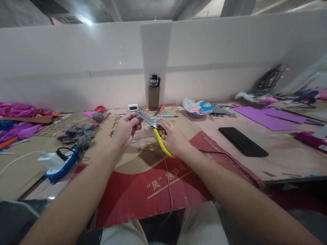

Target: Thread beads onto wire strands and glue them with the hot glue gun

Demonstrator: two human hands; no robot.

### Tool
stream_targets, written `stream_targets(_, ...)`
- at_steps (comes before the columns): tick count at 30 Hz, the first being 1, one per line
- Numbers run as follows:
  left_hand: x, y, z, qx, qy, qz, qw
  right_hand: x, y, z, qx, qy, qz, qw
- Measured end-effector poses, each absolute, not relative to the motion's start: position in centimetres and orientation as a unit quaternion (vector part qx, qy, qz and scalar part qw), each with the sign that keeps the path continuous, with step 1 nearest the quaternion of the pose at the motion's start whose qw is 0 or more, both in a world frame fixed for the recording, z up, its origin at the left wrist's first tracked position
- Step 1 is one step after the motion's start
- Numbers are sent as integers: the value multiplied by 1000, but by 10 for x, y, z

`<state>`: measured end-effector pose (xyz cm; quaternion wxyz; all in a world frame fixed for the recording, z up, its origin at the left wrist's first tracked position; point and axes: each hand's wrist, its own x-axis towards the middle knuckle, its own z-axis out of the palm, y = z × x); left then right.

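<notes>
My right hand (173, 136) is closed around the yellow handles of a pair of scissors (163, 147). Their metal blades point up and to the left, toward my left hand (127, 127). That hand is pinched at the blade tips; whatever sits between its fingertips is too small to make out. Both hands are above a brown and red cardboard sheet (133, 190) with printed characters. A thin grey yarn (168, 183) runs down over the cardboard to its front edge, and more loose strands lie under my hands.
A dark bottle (154, 95) and a small white display (133, 108) stand at the back. Left are a blue power strip (62, 168) and grey yarn pieces (76, 133). Right are a bowl (195, 114), a black phone (242, 141) and purple sheets (265, 118).
</notes>
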<state>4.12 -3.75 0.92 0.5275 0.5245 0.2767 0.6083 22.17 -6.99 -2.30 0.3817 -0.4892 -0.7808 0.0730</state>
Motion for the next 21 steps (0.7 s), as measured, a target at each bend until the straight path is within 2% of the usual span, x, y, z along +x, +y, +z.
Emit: stream_targets(21, 45, -43, 12, 540, 310, 602, 500, 223, -74, -22, -521, -777, 8, 355)
